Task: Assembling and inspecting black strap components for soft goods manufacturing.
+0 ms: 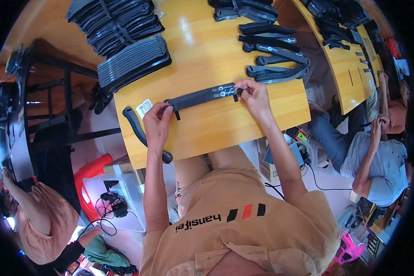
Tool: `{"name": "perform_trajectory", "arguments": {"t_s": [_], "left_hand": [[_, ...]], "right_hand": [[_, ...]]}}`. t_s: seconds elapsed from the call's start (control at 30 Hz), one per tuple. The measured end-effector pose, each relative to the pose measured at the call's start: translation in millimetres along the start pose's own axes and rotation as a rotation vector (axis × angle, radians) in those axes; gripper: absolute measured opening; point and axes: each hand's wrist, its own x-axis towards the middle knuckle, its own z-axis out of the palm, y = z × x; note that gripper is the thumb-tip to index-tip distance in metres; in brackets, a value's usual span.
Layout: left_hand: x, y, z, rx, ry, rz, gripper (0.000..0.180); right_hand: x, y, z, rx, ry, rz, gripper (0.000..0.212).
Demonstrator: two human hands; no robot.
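A flat black storage strap with white print near its right end lies stretched between my hands, low over the wooden table. My left hand pinches its left end between thumb and fingers. At the printed end, my right hand is closed on the strap too. Short dark tabs stick out below the strap near both ends. Another strap, dark and curved with a looped end, lies by the table's left edge and passes behind my left wrist. A white printed label sits just beyond my left hand.
Stacks of grey-black straps fill the table's far left. More folded straps lie at the far right. A black metal rack stands to the left. Co-workers sit on both sides, one in a grey shirt at the right.
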Motion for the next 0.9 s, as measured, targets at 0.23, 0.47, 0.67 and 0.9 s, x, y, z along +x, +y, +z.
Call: {"name": "perform_trajectory", "arguments": {"t_s": [0.23, 0.47, 0.67, 0.9], "left_hand": [[-2.5, 2.8, 4.9, 0.062, 0.040, -0.019, 0.015], [1.3, -0.5, 8.5, -0.001, 0.081, -0.013, 0.014], [2.9, 9.8, 10.5, 0.072, 0.090, -0.042, 0.016], [3.1, 6.0, 11.4, 0.094, 0.108, -0.047, 0.015]], "right_hand": [[-3.6, 6.1, 0.4, -0.018, 0.028, -0.009, 0.024], [4.6, -1.9, 2.6, -0.166, 0.108, -0.194, 0.023], [6.9, 0.1, 1.8, -0.170, 0.101, -0.110, 0.022], [9.0, 6.0, 1.5, -0.081, 0.093, -0.114, 0.021]]}}
